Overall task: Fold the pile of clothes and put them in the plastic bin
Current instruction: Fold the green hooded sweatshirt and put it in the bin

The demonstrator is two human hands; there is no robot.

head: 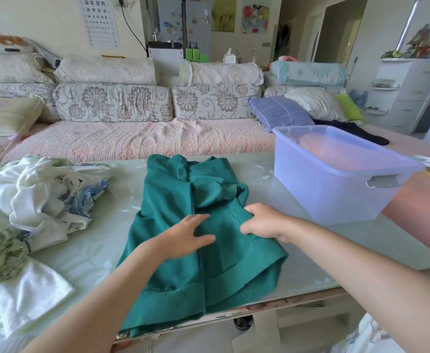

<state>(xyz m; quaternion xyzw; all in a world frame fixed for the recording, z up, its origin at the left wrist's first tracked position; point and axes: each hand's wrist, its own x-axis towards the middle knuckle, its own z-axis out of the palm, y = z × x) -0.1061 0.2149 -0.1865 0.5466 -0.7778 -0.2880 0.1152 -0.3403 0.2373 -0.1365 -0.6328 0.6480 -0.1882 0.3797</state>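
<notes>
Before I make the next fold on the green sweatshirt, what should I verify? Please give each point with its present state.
1. Green sweatshirt lies spread on the table: ok.
2. Hem fully on the table: not ok, it hangs over the near edge.
3. Left hand presses flat on the cloth: ok.
4. Right hand grips the fabric: ok.
5. Plastic bin is close and has no lid on: ok.
6. Free room inside the bin: cannot tell, its wall is cloudy.
</notes>
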